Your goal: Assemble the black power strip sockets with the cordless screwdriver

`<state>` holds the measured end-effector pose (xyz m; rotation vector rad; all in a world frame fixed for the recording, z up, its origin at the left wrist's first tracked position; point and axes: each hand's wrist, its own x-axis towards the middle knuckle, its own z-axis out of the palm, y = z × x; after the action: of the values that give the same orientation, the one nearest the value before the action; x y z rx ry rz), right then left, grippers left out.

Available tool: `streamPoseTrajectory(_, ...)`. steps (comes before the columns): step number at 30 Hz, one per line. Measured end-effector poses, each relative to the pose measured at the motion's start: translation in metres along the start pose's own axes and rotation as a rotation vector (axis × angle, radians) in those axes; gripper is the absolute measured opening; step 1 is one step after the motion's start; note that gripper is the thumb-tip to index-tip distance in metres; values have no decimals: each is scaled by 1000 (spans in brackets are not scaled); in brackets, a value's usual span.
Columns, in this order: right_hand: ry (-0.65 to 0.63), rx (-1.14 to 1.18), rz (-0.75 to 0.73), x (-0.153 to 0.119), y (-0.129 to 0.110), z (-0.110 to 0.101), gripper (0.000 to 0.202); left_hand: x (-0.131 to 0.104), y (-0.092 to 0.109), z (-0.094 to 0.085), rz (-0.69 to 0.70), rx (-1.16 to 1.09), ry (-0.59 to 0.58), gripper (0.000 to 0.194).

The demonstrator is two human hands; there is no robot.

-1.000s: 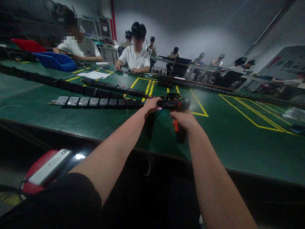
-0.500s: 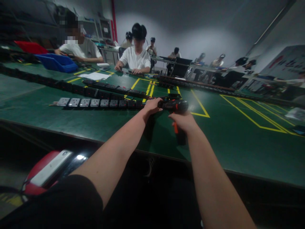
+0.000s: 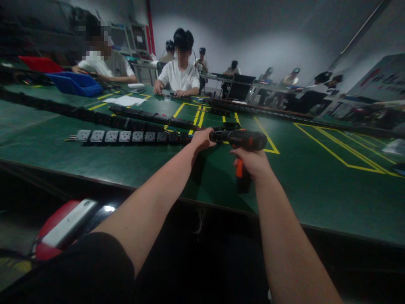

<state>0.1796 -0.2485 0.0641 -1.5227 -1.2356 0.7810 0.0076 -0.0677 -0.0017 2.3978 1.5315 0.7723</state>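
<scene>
Electric screwdriver point(image 3: 243, 139) has shifted right; right hand point(image 3: 253, 162) wraps its grip, left hand point(image 3: 202, 139) pinches the nose near socket strip point(image 3: 126, 136), best kept level.

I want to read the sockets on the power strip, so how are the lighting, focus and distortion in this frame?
Head view: dim light, the green table dark near its edge. The power strip is small and soft, its sockets unreadable. Wide-angle distortion bends the table edge and stretches both forearms. The right hand and its electric screwdriver are fairly sharp; the left hand too. Far workers blur.
</scene>
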Motion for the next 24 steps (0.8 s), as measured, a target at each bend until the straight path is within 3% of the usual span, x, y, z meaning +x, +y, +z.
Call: streamPoseTrajectory(24,-16,-68,19,0,-8,7,16,-4,8,-3,-22,-18,-48,66)
